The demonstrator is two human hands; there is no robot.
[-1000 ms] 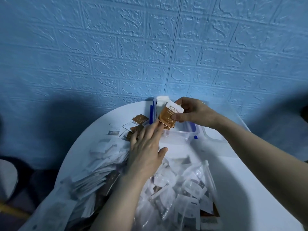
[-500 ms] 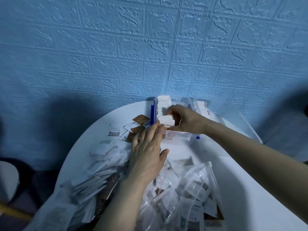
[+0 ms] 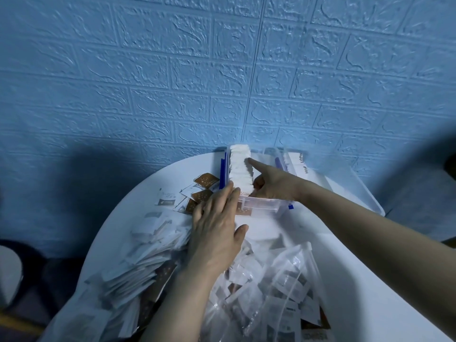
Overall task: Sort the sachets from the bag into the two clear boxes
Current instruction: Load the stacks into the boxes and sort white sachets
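One packed row of white sachets (image 3: 241, 166) stands on edge in the nearer clear box (image 3: 261, 206) at the back of the bench (image 3: 370, 280), and my right hand (image 3: 274, 185) is down inside that box against the row's right side, forefinger stretched along the sachet tops, the other fingers curled under; whether they pinch a sachet I cannot tell. My left hand (image 3: 217, 223) lies flat, fingers straight and together, fingertips touching the box's near left corner. Two clear boxes stand side by side; the second box (image 3: 345, 183) is to the right. A few loose brown sachets (image 3: 206, 180) lie just left of the boxes. The clear bag (image 3: 266, 292) of sachets sprawls under my forearms, beside a heap of white sachets (image 3: 138, 262) too many to count.
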